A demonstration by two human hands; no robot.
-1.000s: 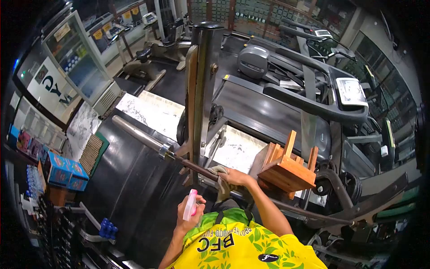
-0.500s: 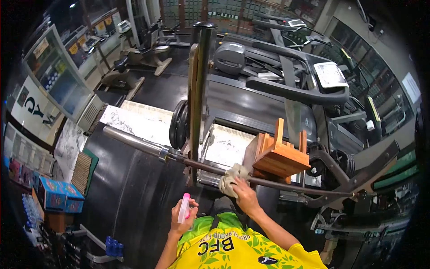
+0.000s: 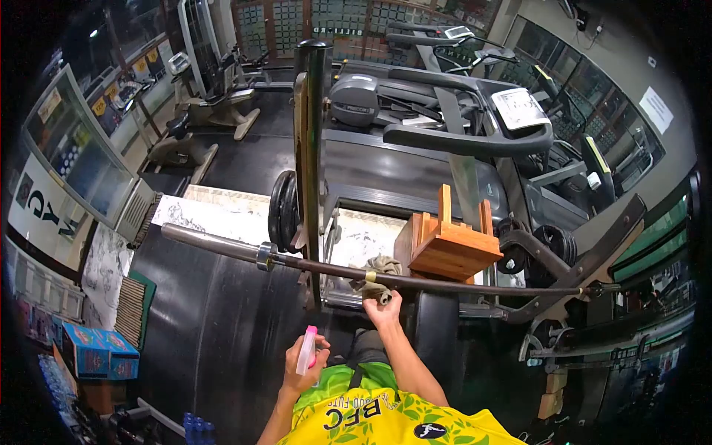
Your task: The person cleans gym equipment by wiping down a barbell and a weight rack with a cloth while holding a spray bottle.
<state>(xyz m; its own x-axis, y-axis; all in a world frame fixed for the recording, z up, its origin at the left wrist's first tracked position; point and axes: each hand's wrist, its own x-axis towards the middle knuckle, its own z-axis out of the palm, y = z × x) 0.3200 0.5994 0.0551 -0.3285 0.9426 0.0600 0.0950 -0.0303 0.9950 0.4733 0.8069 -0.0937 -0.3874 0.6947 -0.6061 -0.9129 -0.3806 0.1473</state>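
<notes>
A long steel barbell [image 3: 437, 285] runs across in front of me, with a metal collar [image 3: 265, 256] near its left end. My right hand [image 3: 383, 310] is just below the bar, its fingers closed on a beige cloth [image 3: 379, 279]. The cloth wraps behind and under the bar and shows both above and below it. At waist height my left hand [image 3: 304, 361] grips a translucent bottle [image 3: 305, 350] with pink parts, apart from the bar.
Behind the bar, a black upright post [image 3: 313, 148] carries weight plates [image 3: 284, 211]. A wooden stool-like piece [image 3: 454, 248] stands just beyond the bar at right. Treadmills [image 3: 475, 144] fill the back. Blue boxes [image 3: 100, 351] lie at left on the floor side. A black padded bench [image 3: 436, 334] sits under the bar.
My right hand has moved a little left and down, from over the bar to below it, with the cloth now looped round the bar. My left hand stays at my waist with the bottle.
</notes>
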